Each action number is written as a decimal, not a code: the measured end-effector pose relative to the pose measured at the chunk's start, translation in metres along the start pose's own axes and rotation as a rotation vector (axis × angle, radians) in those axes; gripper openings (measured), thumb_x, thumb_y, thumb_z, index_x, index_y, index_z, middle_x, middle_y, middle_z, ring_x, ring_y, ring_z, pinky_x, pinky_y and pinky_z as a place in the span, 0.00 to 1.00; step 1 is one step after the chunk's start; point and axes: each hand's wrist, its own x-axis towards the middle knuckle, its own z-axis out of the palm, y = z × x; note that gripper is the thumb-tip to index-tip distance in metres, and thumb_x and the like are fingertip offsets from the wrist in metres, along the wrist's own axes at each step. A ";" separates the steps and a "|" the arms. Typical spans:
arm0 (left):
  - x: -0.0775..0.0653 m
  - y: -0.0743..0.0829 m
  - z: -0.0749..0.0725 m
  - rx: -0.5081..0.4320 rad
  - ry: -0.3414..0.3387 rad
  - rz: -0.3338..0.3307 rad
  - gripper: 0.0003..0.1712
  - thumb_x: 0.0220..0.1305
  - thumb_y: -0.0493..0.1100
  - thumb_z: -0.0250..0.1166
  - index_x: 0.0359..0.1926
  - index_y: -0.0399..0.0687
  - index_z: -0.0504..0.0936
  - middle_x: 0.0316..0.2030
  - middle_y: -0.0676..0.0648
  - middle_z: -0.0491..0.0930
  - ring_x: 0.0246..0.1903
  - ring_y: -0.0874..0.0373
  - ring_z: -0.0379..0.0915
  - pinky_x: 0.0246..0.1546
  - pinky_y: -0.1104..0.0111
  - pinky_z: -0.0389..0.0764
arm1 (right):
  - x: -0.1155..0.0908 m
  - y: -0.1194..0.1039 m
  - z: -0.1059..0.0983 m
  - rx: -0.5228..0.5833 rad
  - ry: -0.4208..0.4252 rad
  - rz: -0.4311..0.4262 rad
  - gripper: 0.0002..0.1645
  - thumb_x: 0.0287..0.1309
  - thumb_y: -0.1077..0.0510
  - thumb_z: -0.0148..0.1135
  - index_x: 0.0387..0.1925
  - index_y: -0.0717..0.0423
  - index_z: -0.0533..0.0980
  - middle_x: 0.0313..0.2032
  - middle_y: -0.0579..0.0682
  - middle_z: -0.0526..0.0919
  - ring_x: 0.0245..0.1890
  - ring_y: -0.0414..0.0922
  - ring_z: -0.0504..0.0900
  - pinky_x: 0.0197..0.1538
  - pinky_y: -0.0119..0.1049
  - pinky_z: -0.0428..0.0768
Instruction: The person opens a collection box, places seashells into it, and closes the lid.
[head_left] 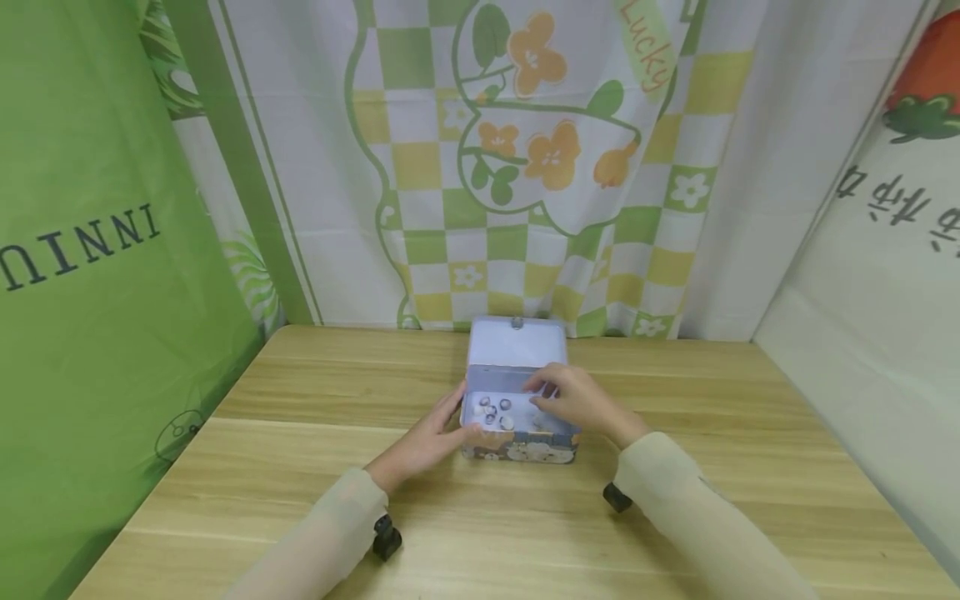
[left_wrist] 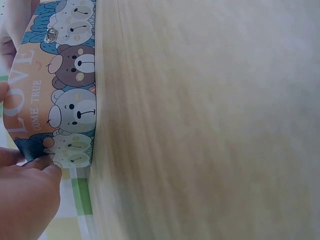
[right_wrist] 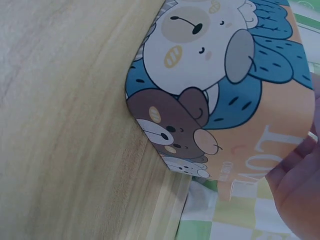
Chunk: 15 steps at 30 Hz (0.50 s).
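A tin box (head_left: 517,450) printed with bears and the words "LOVE COME TRUE" stands on the table, its pale-lined lid (head_left: 517,342) raised at the back. Several small round pieces (head_left: 491,410) with silvery rims lie on the left part of its floor. My left hand (head_left: 427,437) grips the box's left side, thumb at the front rim; the left wrist view shows its fingers at the corner. Over the box's right part hovers my right hand (head_left: 577,400), fingers bent, thumb and index apart with nothing visible between them. In the right wrist view the front wall hides its fingertips.
The wooden table (head_left: 300,483) runs back to a checked curtain (head_left: 547,250) right behind the lid. A green cloth (head_left: 90,333) hangs at the left and a white one (head_left: 885,333) at the right. A thin dark cable (head_left: 176,433) shows beside the left table edge.
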 end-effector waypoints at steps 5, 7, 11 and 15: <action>-0.002 0.004 -0.001 0.070 0.019 -0.028 0.53 0.70 0.63 0.60 0.81 0.50 0.42 0.79 0.44 0.40 0.76 0.45 0.38 0.72 0.44 0.47 | -0.004 0.004 -0.002 0.062 0.076 -0.030 0.11 0.58 0.69 0.66 0.44 0.62 0.83 0.42 0.52 0.85 0.38 0.43 0.82 0.45 0.41 0.84; -0.002 0.005 -0.001 0.098 0.028 -0.032 0.53 0.69 0.65 0.60 0.81 0.50 0.43 0.79 0.44 0.39 0.76 0.43 0.38 0.71 0.42 0.47 | -0.005 0.008 -0.003 0.077 0.107 -0.034 0.12 0.58 0.70 0.66 0.44 0.64 0.83 0.42 0.53 0.85 0.38 0.44 0.82 0.45 0.42 0.84; 0.002 0.003 -0.004 0.059 0.044 -0.028 0.48 0.71 0.61 0.59 0.81 0.51 0.46 0.79 0.43 0.39 0.75 0.40 0.41 0.70 0.41 0.50 | -0.007 0.016 -0.006 0.086 0.178 -0.028 0.12 0.57 0.72 0.65 0.44 0.64 0.83 0.41 0.54 0.85 0.38 0.47 0.82 0.44 0.46 0.84; 0.014 0.000 -0.009 -0.060 0.077 0.010 0.41 0.77 0.55 0.54 0.79 0.44 0.49 0.78 0.39 0.44 0.75 0.40 0.43 0.72 0.47 0.51 | -0.008 0.023 -0.011 0.085 0.261 0.018 0.12 0.58 0.71 0.64 0.45 0.64 0.83 0.41 0.56 0.84 0.39 0.52 0.82 0.44 0.49 0.83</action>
